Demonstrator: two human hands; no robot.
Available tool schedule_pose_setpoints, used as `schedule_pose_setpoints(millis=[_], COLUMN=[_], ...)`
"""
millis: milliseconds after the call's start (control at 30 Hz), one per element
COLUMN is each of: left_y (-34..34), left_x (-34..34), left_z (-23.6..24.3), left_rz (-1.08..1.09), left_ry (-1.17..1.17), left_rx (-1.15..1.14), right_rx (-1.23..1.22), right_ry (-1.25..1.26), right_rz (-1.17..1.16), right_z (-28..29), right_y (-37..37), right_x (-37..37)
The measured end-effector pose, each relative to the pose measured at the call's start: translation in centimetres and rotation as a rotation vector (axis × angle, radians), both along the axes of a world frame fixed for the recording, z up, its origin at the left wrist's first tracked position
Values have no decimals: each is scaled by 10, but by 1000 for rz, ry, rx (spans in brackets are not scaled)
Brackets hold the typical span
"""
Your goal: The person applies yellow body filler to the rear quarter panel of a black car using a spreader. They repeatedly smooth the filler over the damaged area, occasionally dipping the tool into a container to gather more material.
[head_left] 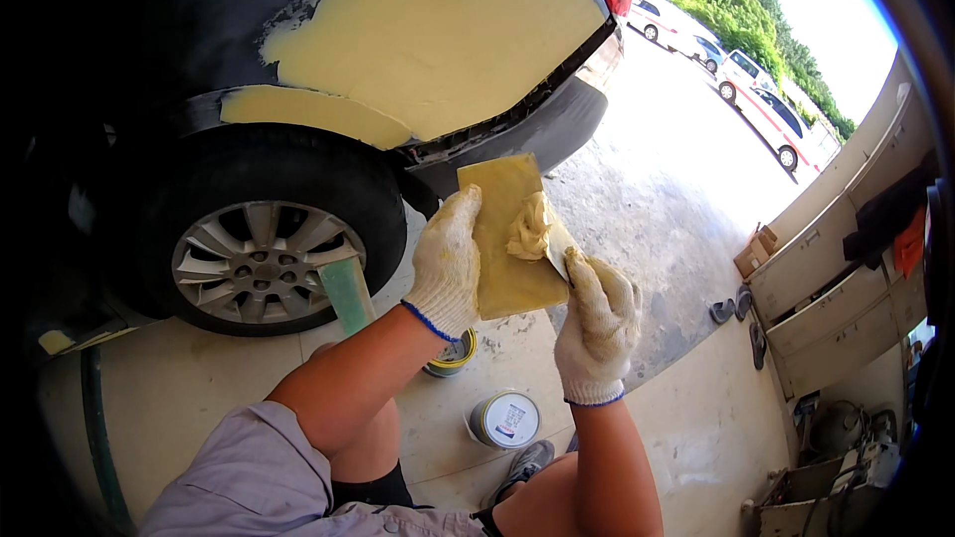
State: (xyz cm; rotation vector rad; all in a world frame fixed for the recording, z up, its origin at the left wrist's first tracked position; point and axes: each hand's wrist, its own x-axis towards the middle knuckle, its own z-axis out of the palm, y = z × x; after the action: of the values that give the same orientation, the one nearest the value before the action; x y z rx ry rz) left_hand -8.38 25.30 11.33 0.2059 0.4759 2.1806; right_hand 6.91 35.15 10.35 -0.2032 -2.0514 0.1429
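My left hand [446, 264], in a white knit glove with a blue cuff edge, grips the left side of a flat yellowish mixing board [502, 288]. A soft lump of cream-yellow body filler [530, 226] sits on the board toward its right edge. My right hand [599, 326], gloved the same way, is closed around a putty knife [560, 251], its blade against the filler. Beyond the board is a dark car's rear side panel [438, 30], coated with a broad patch of pale yellow filler. The fingers under the board are hidden.
Left of my hands is the car's rear wheel [267, 264], with a green strip [346, 296] before it. An open tin [453, 356] and a lidded tin [505, 420] stand on the floor below. Cabinets [826, 328] and shoes [758, 343] are at right; parked vehicles [766, 119] farther off.
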Motion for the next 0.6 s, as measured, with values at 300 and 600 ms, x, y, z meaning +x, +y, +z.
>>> schedule_pose_setpoints(millis=[300, 600], left_y=[-9, -14], left_x=[7, -1], left_z=[6, 3], left_rz=[115, -106], left_ry=[117, -89], left_rx=[-100, -80], right_rx=[-41, -861], right_ry=[-82, 364], right_rz=[-140, 223], right_z=[-9, -17], right_y=[-2, -14], right_x=[-7, -6])
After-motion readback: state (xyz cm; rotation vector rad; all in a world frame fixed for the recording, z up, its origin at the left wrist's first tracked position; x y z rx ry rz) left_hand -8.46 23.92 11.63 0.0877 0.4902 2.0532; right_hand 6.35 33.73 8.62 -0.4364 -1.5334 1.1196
